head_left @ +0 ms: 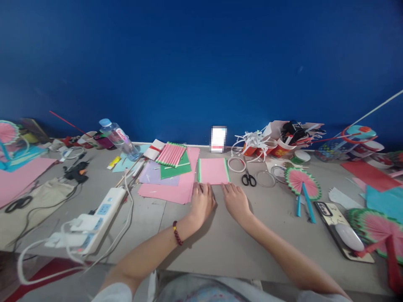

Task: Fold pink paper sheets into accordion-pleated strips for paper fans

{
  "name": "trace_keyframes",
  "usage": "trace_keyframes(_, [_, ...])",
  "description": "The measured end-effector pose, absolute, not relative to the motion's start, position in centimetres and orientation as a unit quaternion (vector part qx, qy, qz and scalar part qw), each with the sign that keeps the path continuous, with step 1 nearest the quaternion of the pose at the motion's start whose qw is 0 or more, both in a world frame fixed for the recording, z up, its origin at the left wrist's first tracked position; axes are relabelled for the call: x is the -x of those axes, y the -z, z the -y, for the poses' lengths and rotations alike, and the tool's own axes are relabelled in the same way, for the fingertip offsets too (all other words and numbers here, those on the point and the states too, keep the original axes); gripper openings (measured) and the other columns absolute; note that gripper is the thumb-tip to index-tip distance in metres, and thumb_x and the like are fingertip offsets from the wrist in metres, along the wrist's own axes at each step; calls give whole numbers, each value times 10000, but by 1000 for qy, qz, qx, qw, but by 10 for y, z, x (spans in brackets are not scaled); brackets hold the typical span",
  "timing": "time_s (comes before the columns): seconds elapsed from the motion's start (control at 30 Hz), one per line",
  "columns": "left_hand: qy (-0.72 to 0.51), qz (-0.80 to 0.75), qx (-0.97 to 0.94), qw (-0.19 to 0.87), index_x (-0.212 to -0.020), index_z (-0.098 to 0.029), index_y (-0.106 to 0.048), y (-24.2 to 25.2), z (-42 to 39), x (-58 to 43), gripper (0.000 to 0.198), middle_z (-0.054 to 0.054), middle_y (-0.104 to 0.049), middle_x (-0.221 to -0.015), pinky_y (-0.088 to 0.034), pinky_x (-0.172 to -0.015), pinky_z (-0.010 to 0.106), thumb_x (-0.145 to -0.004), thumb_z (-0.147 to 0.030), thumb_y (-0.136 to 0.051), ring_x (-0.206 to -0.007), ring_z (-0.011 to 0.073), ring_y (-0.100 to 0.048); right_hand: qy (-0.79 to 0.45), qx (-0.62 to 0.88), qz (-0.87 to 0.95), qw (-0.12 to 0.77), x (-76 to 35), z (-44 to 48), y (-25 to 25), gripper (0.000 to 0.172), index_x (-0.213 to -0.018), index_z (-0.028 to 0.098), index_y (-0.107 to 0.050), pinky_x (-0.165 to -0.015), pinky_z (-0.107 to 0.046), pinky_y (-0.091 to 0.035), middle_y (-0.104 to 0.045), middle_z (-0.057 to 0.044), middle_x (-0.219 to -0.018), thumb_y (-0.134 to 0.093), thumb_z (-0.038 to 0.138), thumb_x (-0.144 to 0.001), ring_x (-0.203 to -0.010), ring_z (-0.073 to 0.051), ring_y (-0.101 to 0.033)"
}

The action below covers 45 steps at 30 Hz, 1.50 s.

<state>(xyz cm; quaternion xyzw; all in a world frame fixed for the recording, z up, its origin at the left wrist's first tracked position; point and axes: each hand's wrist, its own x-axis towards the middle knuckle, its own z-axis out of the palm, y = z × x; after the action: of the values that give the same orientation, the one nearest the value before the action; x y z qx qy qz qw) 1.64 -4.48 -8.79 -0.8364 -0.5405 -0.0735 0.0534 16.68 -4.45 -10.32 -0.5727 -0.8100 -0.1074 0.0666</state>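
A pink paper sheet [213, 170] with green strips along its left and right edges lies flat on the grey table [176, 243]. My left hand [201, 202] rests at its near left corner, fingers together and pressing the near edge. My right hand [235, 200] lies at the near right corner, fingers likewise on the edge. Both hands seem to pinch or fold the paper's near edge. A red bead bracelet [177, 233] is on my left wrist.
Stacked pink, green and purple papers [171, 178] with a pleated fan strip lie to the left. Black scissors [248, 179] and wire rings sit to the right, then a watermelon paper fan [302, 183], a phone [341, 235], a power strip [100, 218], a glue gun [77, 171] and a bottle [119, 138].
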Motion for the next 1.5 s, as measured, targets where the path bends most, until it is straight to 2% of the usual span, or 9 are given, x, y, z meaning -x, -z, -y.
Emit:
trace_keyframes(0.2, [118,535,836,24,-1230,-73,-549,91,45,-15,424,246,-547,-1180,-407,-862,516,-814,-143,-508,-1152,392,-447,101,590,800,52,-165,47,110,474,-1243,73,-548,-795,-449,-422,-611,-273,-1138,-444,33,-782,-999,-347,-571])
trace_keyframes(0.33, [100,520,847,42,-1141,-110,-619,92,47,-17,357,222,-552,-1167,-386,-889,510,-809,-109,-489,-1158,389,-427,131,587,798,36,-163,47,111,469,-1227,93,-565,-780,-428,-439,-635,-249,-1119,-440,34,-780,-966,-316,-593])
trace_keyframes(0.57, [26,534,838,107,-1097,-39,-611,84,44,-20,320,199,-556,-1103,-421,-836,417,-831,-141,-465,-1031,307,-498,180,585,791,8,-156,49,105,401,-1198,32,-568,-798,-404,-468,-646,-228,-1062,-426,42,-822,-991,-297,-579])
trace_keyframes(0.7, [28,540,835,97,-1149,-50,-589,84,45,-20,363,194,-538,-1147,-408,-877,422,-822,-177,-493,-1063,312,-496,167,578,798,26,-158,49,105,389,-1192,60,-573,-851,-376,-477,-621,-197,-1143,-446,36,-826,-1082,-283,-551])
trace_keyframes(0.83, [41,547,831,94,-1296,-22,-459,88,49,-22,522,235,-512,-1191,-401,-883,448,-830,-252,-501,-1087,343,-493,149,593,791,17,-156,49,107,382,-1215,75,-553,-850,-358,-490,-599,-193,-1187,-450,69,-847,-1115,-272,-540])
trace_keyframes(1.0, [35,559,826,71,-1332,-70,-423,87,51,-24,589,222,-502,-1226,-401,-861,457,-822,-353,-503,-1110,364,-478,112,593,797,18,-152,51,104,520,-1339,116,-440,-852,-400,-475,-565,-207,-1212,-545,225,-841,-1154,-312,-499])
trace_keyframes(1.17, [28,551,831,79,-1257,-49,-482,81,51,-24,526,228,-509,-1194,-387,-849,464,-834,-362,-483,-1067,364,-475,88,597,798,16,-150,52,97,520,-1314,114,-462,-853,-402,-448,-554,-214,-1202,-566,281,-833,-1152,-318,-483])
trace_keyframes(1.37, [44,539,839,68,-1098,-142,-571,76,47,-19,331,133,-548,-1050,-384,-809,435,-834,-327,-497,-949,300,-470,123,594,795,-13,-146,50,94,442,-1251,71,-512,-826,-403,-417,-587,-220,-1105,-531,242,-844,-1045,-317,-522])
trace_keyframes(1.5, [55,536,840,69,-1191,-164,-533,78,47,-17,400,126,-533,-1082,-375,-809,433,-830,-334,-507,-950,295,-450,136,590,796,-10,-146,50,96,469,-1272,68,-496,-850,-409,-402,-585,-218,-1117,-533,268,-849,-1065,-323,-510])
